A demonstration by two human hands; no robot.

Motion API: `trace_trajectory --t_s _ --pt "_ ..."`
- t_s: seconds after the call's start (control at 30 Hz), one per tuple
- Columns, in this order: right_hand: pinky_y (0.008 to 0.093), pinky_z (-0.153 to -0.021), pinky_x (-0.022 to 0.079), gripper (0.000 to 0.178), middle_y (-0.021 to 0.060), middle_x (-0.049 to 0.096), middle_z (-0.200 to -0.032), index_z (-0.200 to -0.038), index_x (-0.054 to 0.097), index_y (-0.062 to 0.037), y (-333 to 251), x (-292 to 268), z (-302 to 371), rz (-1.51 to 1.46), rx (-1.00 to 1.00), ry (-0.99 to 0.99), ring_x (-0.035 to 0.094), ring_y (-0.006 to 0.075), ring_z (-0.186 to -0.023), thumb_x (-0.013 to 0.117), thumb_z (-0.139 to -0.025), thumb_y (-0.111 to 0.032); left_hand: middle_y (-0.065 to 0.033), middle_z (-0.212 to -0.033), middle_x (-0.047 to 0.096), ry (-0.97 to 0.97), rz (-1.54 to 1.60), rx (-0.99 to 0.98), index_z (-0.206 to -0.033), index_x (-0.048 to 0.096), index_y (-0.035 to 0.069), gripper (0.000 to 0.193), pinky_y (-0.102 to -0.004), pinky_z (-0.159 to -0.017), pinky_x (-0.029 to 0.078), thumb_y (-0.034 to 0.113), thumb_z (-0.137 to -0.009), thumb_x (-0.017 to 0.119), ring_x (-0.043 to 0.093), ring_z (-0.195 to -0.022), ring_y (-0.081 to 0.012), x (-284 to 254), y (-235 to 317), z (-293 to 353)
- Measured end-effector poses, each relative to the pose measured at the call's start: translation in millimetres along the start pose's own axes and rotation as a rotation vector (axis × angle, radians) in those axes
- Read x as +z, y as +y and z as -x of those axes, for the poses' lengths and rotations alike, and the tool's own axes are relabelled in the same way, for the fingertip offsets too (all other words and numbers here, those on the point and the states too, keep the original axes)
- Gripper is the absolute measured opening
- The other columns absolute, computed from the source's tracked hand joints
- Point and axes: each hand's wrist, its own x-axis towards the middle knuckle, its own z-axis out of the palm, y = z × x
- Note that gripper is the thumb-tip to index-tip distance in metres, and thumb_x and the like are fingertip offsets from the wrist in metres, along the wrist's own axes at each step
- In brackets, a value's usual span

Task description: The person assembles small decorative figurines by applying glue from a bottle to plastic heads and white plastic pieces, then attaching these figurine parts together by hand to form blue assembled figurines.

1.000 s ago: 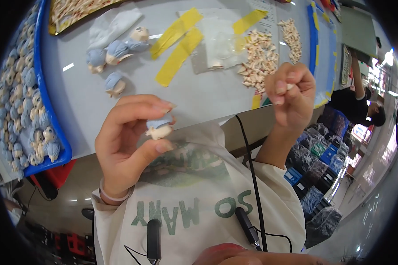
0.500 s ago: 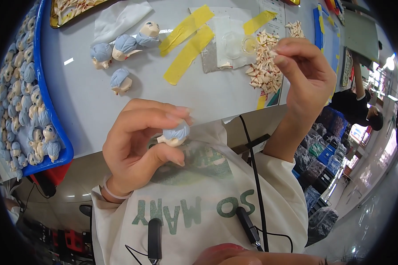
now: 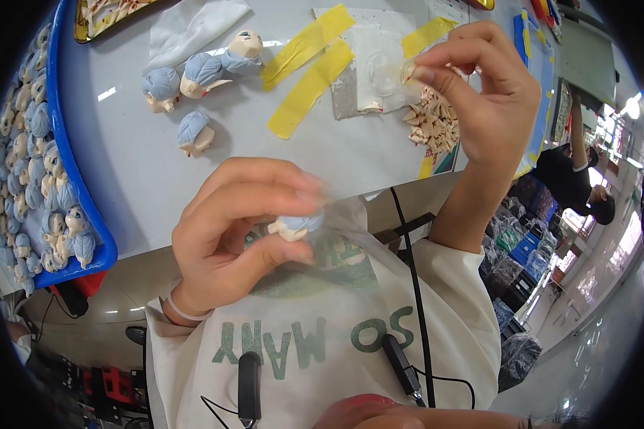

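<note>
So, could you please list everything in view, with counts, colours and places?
Table: one, pale grey, upper half
Blue tray: one, blue, left
Heads: many, blue and cream, in blue tray; four loose on table
Gold tray: one, gold, top left
Sheet: one, white, upper left
Tape: at least three strips, yellow, upper centre
Dish: one, clear, upper right of centre
Pieces: many, cream, right of dish
Bundles: several, dark and blue, far right
Co-worker: one, dark top, far right
Shirt: one, off-white, lower centre
Cable: one, black, across shirt
Left hand: one, bare, centre, holding a head
Right hand: one, bare, by dish, grip unclear
</note>
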Motion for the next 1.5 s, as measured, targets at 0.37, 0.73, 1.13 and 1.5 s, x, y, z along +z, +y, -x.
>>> trace_trajectory --t_s 0.37,0.73,1.13,1.5 --pt "0.0217 -0.058 0.035 0.018 0.0070 0.049 -0.073 -0.072 0.057 -0.0017 -35.3 28.5 37.3 -0.645 -0.163 0.080 0.045 0.0126 -0.066 0.072 -0.064 -0.006 -0.0152 -0.099 0.052 0.160 0.127 -0.049 -0.099 0.051 0.001 0.044 -0.0282 -0.069 0.052 0.030 -0.071 0.070 0.058 -0.085 -0.0226 14.6 1.0 -3.4" --pt "0.0246 -0.056 0.043 0.020 0.0041 0.055 -0.074 -0.071 0.058 -0.0066 -61.2 43.4 57.8 -0.706 0.118 0.037 0.053 0.0155 -0.068 0.068 -0.061 0.008 -0.0155 -0.092 0.055 0.125 -0.325 0.347 -0.093 0.059 -0.005 0.032 -0.0290 -0.071 0.052 -0.006 -0.063 0.070 0.061 -0.084 -0.0256 19.4 -0.8 -0.2" --pt "0.0225 -0.059 0.042 0.017 0.0037 0.058 -0.072 -0.078 0.063 -0.0055 -23.2 4.7 69.6 -0.458 0.082 0.454 0.053 0.0122 -0.065 0.064 -0.065 0.007 -0.0133 -0.099 0.057 0.069 -0.975 0.246 -0.092 0.061 0.001 0.030 -0.0257 -0.059 0.047 -0.008 -0.064 0.067 0.057 -0.077 -0.0211 17.9 16.2 -14.8" --pt "0.0322 -0.067 0.042 0.008 0.0108 0.057 -0.075 -0.076 0.059 0.0004 79.3 -32.4 26.0 0.512 0.181 0.282 0.054 0.0262 -0.073 0.059 -0.072 -0.006 -0.0101 -0.101 0.058 0.332 -1.359 0.276 -0.095 0.061 0.003 0.025 -0.0265 -0.071 0.044 -0.004 -0.070 0.063 0.055 -0.084 -0.0214 -13.7 52.3 -14.9"
